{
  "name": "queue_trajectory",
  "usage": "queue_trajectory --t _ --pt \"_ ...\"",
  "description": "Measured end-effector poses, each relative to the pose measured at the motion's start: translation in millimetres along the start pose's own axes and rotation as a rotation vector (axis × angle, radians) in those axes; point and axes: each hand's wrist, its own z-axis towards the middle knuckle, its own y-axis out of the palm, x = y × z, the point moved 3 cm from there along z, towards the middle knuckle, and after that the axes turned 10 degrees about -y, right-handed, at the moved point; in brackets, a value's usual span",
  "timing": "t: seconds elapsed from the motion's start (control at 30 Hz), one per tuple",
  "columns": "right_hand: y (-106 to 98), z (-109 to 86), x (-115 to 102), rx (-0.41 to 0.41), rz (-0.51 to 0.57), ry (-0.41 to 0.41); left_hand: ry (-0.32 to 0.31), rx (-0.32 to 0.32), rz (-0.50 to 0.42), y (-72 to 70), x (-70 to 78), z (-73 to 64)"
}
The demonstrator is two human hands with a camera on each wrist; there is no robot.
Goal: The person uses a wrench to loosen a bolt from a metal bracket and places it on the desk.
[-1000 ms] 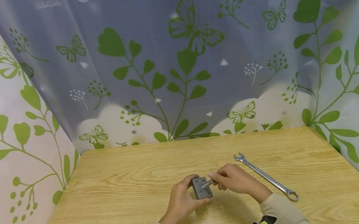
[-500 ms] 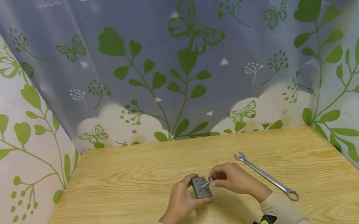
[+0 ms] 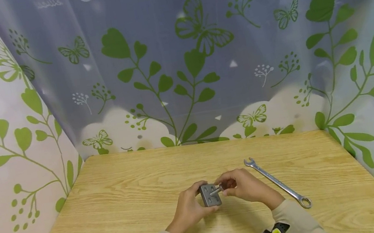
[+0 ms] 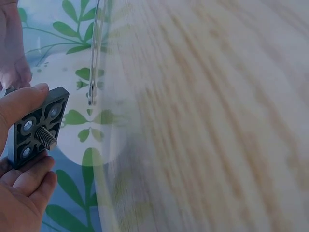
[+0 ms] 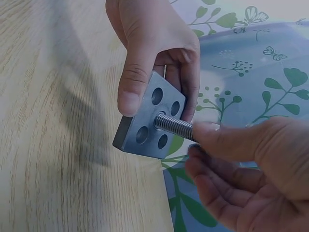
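Observation:
A square grey metal plate (image 3: 207, 201) with a hole near each corner is gripped at its edges by my left hand (image 3: 186, 208), raised over the table. Through the plate's middle runs a threaded bolt (image 5: 175, 126). In the left wrist view the tip of the bolt (image 4: 47, 139) sticks out of the plate's other, ribbed face. My right hand (image 3: 246, 187) pinches the bolt's outer end between thumb and fingers. The right wrist view shows the thumb covering that end, so the bolt's head is mostly hidden there.
A silver combination wrench (image 3: 277, 182) lies slantwise on the wooden table (image 3: 128, 184), right of my right hand. Patterned curtains (image 3: 172, 73) with leaves and butterflies stand behind the table and along both sides.
The right fingers have shifted their hold around the bolt's end, and more of that end now shows in the head view. My left hand and the plate stay almost still.

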Motion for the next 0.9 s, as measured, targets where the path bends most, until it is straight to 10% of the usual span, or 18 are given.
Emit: queue_trajectory --t 0.53,0.9 --pt "7.6 -1.3 3.4 0.036 0.023 0.212 -0.017 -0.011 -0.008 2.1 -0.7 -0.5" --pt "-0.8 -1.4 -3.2 0.069 -0.001 0.022 -0.035 -0.022 -0.007 -0.4 1.1 0.5"
